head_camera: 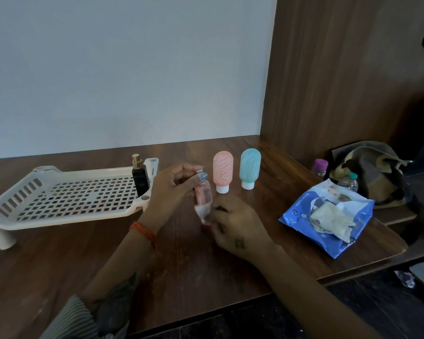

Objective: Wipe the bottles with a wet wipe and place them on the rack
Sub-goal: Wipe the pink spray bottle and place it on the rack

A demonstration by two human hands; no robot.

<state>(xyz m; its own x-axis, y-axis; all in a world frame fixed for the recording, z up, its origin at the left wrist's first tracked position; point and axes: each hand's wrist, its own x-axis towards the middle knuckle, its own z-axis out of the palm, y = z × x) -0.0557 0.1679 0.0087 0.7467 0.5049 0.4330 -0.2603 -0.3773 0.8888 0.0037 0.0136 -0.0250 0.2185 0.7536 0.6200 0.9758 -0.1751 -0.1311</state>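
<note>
From the head view, our left hand [171, 189] pinches the small pink bottle [204, 195] by its cap, upright above the desk [181, 265] and just right of the rack [66, 194]. Our right hand [233, 226] has its grip closed on the wipe [202, 211], pressed at the bottle's base. To wipe well, we should turn the bottle by the cap and draw the wipe upward, covering every side, before racking it beside the black bottle [140, 179].

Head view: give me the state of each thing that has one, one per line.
Small pink spray bottle: upright, left hand gripping its top.
Wet wipe: in right hand, against bottle's base.
Black perfume bottle: standing on rack.
Pink tube, teal tube: cap-down on table.
Wipes pack: open.
</note>
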